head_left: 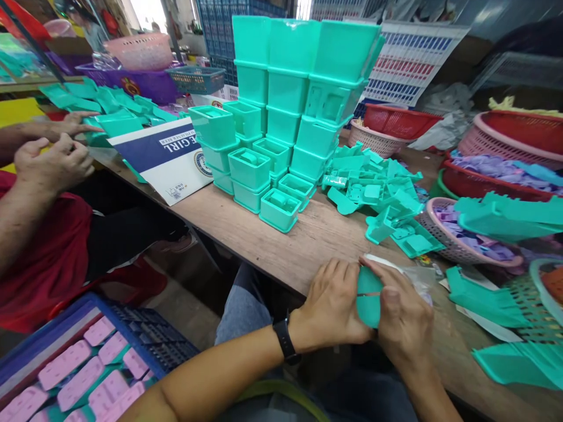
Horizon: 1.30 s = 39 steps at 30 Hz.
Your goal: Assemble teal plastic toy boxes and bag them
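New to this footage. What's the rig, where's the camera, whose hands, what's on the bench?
No machine here: one camera worn on a person's head, looking down at their bare hands. The left hand and right hand together pinch a teal plastic part at the edge of the wooden table. On it stand stacked teal boxes, loose teal pieces beside them, and a basket of purple pieces to the right. The other hands at far left belong to a co-worker. Below left is a blue crate of pink pieces.
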Each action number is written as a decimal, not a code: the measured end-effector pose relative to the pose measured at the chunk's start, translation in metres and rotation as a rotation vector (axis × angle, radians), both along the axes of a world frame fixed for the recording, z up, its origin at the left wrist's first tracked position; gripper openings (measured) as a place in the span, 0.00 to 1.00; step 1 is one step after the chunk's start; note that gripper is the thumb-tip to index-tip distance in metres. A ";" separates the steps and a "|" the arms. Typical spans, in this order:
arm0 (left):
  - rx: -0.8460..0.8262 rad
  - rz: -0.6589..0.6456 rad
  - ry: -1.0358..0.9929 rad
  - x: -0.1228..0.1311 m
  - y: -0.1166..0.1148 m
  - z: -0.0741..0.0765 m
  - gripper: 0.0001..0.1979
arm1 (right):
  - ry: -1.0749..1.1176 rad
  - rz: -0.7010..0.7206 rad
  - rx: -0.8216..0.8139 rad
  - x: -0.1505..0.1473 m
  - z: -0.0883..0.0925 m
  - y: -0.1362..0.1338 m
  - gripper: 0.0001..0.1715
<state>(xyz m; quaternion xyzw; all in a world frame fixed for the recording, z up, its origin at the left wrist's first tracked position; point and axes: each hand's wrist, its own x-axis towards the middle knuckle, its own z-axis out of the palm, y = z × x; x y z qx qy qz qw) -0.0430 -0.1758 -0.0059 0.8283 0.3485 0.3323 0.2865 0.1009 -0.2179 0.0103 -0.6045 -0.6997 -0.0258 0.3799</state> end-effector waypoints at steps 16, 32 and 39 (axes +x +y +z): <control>0.009 0.036 0.035 0.009 0.004 0.001 0.35 | 0.111 -0.103 -0.120 0.002 0.007 0.016 0.39; 0.012 0.233 -0.062 -0.008 -0.005 -0.009 0.35 | 0.303 -0.194 -0.058 -0.003 0.005 -0.008 0.36; 0.046 0.255 -0.086 -0.012 -0.008 -0.001 0.33 | 0.341 -0.143 -0.154 -0.013 -0.020 -0.019 0.39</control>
